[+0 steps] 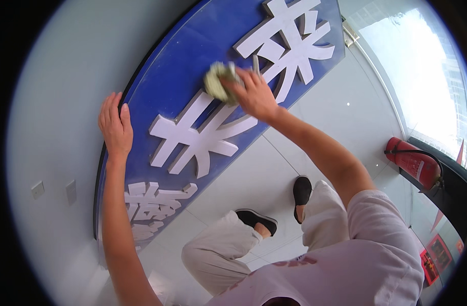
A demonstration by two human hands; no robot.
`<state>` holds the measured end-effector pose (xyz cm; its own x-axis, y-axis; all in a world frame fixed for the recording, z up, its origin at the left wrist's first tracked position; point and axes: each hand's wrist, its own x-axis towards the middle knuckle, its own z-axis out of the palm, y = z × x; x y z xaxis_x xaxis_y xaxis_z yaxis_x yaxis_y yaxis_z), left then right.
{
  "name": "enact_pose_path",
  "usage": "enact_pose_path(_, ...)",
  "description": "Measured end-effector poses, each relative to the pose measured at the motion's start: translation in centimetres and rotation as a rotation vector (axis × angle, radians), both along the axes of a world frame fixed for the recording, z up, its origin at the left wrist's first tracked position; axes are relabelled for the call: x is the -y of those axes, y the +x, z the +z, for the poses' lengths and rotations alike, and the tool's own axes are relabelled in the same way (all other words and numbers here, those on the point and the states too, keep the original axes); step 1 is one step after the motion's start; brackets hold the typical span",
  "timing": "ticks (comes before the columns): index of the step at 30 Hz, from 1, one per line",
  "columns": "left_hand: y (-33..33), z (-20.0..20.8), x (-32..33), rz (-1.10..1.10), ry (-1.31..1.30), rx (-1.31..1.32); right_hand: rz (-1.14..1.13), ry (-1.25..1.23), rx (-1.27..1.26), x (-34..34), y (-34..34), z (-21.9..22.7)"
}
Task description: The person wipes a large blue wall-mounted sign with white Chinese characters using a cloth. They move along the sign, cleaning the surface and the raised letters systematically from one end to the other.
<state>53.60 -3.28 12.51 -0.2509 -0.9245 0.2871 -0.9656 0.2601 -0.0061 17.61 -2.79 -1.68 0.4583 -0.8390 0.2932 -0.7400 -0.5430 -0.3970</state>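
A blue sign board with thick raised white characters leans along the wall. In my right hand a pale yellow-green cloth is bunched, pressed to the board's face between two of the large characters. Motion blurs the cloth and my right fingertips. My left hand rests at the board's left edge, its fingers stretched out and the thumb apart, lying toward the blue face. Smaller raised characters sit at the board's near end, partly beside my left forearm.
A red fire extinguisher with a black hose stands at the right, by the bright glass. Grey wall with two switch plates runs along the left. Pale floor tiles lie under my black shoes.
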Motion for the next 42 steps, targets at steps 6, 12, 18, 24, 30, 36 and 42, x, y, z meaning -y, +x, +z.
enact_pose_path(6, 0.5, -2.0, 0.1, 0.05, -0.007, -0.003, -0.247, 0.515, 0.003, -7.6, -8.0, -6.8)
enact_pose_path(12, 0.2, -2.0, 0.0, 0.105, -0.037, -0.01, -0.43, 0.071, 0.355, -0.8, -5.1, 1.5)
enact_pose_path(18, -0.2, -1.9, 0.2, 0.135, -0.015, 0.006, -0.412, 0.017, 0.113, 0.5, -4.3, -1.0)
enact_pose_path(24, 0.4, -2.1, 0.4, 0.199, 0.054, 0.02, -0.409, 0.214, 0.367, -1.7, -5.0, -0.5)
enact_pose_path(30, 0.7, -2.1, 0.4, 0.211, 0.014, 0.017, -0.555, 0.715, 1.111, -7.2, -6.8, -5.4)
enact_pose_path(36, 0.6, -2.8, 0.0, 0.21, 0.034, 0.0, -0.657, 0.276, 0.44, -3.9, -5.9, -5.2)
enact_pose_path(42, 1.8, -2.8, 0.7, 0.159, 0.079, -0.055, -0.515, 0.552, 0.207, -9.8, -4.3, -8.7)
